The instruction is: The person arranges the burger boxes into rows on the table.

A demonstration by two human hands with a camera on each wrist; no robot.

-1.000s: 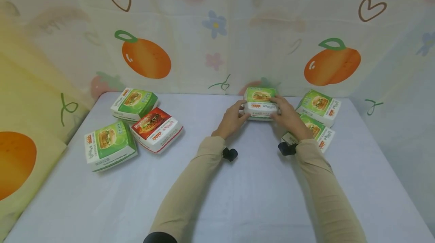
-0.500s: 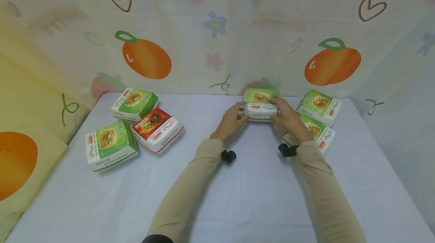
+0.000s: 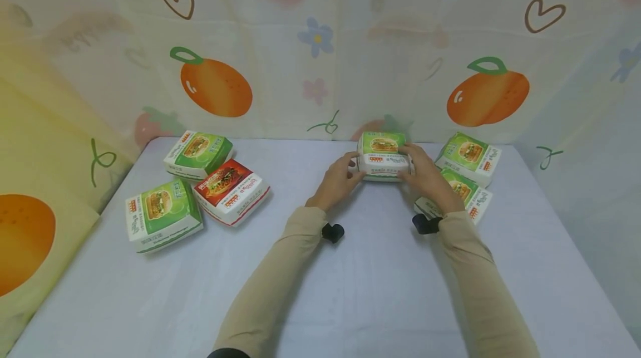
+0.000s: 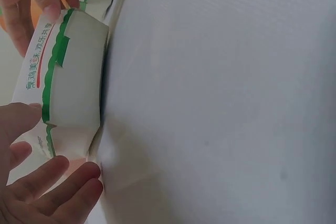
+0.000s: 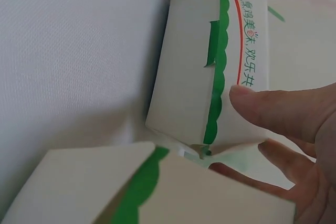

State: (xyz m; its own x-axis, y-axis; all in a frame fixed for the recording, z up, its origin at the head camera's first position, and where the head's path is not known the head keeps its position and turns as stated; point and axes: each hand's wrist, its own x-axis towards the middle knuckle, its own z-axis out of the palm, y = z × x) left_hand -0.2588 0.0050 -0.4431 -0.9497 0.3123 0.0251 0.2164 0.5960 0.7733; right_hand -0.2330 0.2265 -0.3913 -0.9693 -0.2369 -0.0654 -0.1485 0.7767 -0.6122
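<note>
A closed green-and-white burger box [image 3: 383, 158] with a burger picture on its lid sits at the table's back edge, right of the middle. My left hand [image 3: 336, 181] holds its left end; in the left wrist view the thumb touches the front face and several fingers spread around the corner. At the right end, my right hand [image 3: 428, 177] grips the box, its thumb [image 5: 262, 106] pressing the printed slope while the other fingers go behind. Scalloped green trim and a small green tab show on the box front [image 4: 79, 72]. The far side is hidden.
Two green burger boxes lie at the right, one at the back [image 3: 471, 157] and one nearer [image 3: 466, 188], partly under my right wrist. At the left stand a red box [image 3: 232, 191] and two green boxes [image 3: 162, 213]. A patterned cloth [image 3: 280, 57] hangs behind the white table [image 3: 370, 291].
The held burger box has shifted slightly toward me, with both hands still at its ends. My left forearm has moved a little left and nearer. The other boxes stay put.
</note>
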